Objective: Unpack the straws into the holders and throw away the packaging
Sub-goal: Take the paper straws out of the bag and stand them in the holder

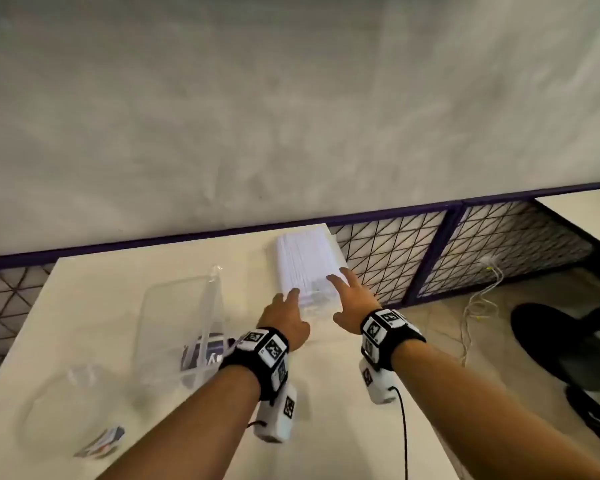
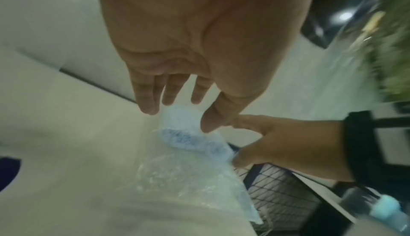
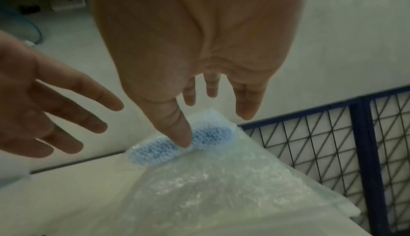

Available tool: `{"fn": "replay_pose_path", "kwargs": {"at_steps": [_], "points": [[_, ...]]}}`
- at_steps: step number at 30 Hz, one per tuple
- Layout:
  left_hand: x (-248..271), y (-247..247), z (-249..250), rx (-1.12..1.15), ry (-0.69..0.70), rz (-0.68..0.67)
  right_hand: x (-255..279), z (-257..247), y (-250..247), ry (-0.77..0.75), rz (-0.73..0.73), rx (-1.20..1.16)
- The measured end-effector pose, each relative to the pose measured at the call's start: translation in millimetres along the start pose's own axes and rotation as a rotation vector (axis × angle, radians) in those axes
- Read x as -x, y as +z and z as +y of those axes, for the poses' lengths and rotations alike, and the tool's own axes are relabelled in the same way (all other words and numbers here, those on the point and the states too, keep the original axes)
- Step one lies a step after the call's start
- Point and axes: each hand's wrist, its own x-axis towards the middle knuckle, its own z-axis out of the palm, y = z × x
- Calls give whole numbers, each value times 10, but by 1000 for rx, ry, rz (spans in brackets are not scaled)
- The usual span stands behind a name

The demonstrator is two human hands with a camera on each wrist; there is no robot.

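While both forearms reached out over the cream table (image 1: 94, 306), the scene sat against a grey wall and a purple-framed wire grid panel (image 1: 392, 251) behind the table's far edge. Left of the arms stood a clear plastic holder (image 1: 181, 317) — tall and see-through — with a dark printed item at its base. A bundle of white straws (image 1: 305, 261) lay in its clear plastic packaging (image 3: 199, 187) near the far right corner of the table, its open tube ends facing the person. The left hand (image 1: 284, 318) and right hand (image 1: 355, 303) hung just over the near end of the bundle, a little apart, fingers straight and spread, gripping nothing — whether any fingertip touched the wrap I could not tell. A small card (image 1: 101, 441) lay near the front-left edge.
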Motion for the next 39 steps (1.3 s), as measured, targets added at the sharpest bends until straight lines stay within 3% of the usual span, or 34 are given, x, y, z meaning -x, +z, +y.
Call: {"fn": "replay_pose_path", "kwargs": {"at_steps": [4,6,12,16,20,23,27,30,32,39], "points": [[-327,54,-23,55,-169,-62,-244,119,147,7,-61,-38],[-388,87,-23,65,-146,-75,-307,151,223,-14,-32,-45],[-236,38,98,109,-44,111,-294,209,21,-118,299,-16],[92,-45,206,324,100,168,-197,113,-514,-324,593,-2],[414,-141,129,347,352,341,210,-163,-1146,-484,451,50],[646,-291,76,381,398,439,609,-433,-1369,-557,275,163],[970,-438,-10,401,434,361,1145,-763,-1399,-681,109,297],[1224,-488,-112,556,493,133,1415,-1021,-1362,-789,52,327],[1420,-511,-225,662,489,52,1553,-1188,-1300,-848,15,294],[1905,-520,-565,673,409,116,1983,-1583,-1127,-924,111,195]]}}
